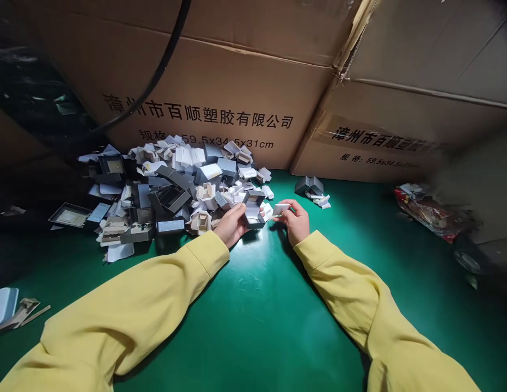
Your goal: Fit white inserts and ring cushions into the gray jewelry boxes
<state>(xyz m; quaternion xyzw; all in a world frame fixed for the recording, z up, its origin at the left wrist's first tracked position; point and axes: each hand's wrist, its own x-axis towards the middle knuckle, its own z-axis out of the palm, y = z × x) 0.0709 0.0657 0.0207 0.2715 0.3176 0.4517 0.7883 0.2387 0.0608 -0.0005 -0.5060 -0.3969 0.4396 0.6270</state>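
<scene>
My left hand (232, 224) grips a small dark grey hinged box (254, 218) by its left side. The box's lid stands raised and its inside looks white. A little to the right, my right hand (296, 220) pinches a small white insert piece (281, 210) between thumb and fingers. The insert is just outside the box, at its right. Directly left of and behind my left hand lies a heap of similar grey boxes (171, 190) mixed with folded white inserts (188, 158).
Large brown cartons (220, 81) stand along the back of the green table (253, 316). Another grey box (309, 187) with white scraps lies at back right. A red plastic packet (428, 209) rests farther right. A black cable (163, 65) hangs at upper left; cardboard scraps (26, 313) lie at left.
</scene>
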